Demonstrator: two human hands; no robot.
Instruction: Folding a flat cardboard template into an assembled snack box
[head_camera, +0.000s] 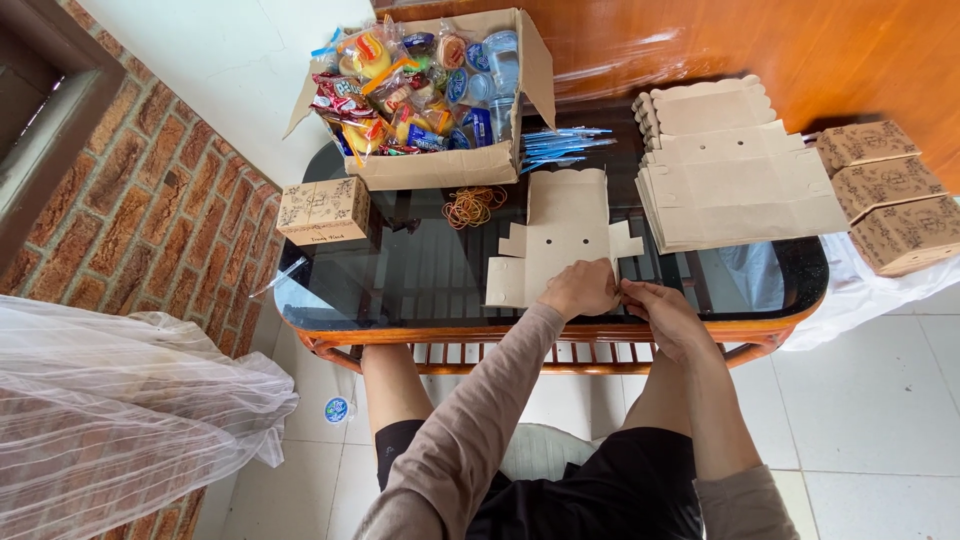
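Observation:
A flat, unfolded kraft-paper box blank (562, 232) lies on the dark glass table (420, 270) in front of me. My left hand (578, 290) presses on its near edge with fingers curled over the card. Just to the right, my right hand (662, 312) pinches the blank's near right corner. Both hands sit at the table's front edge.
A stack of flat box blanks (735, 175) lies at the right, with three folded patterned boxes (885, 195) beyond it. An open carton of wrapped snacks (430, 95) stands at the back, beside blue pens (560, 145), rubber bands (472, 205) and one folded box (325, 210).

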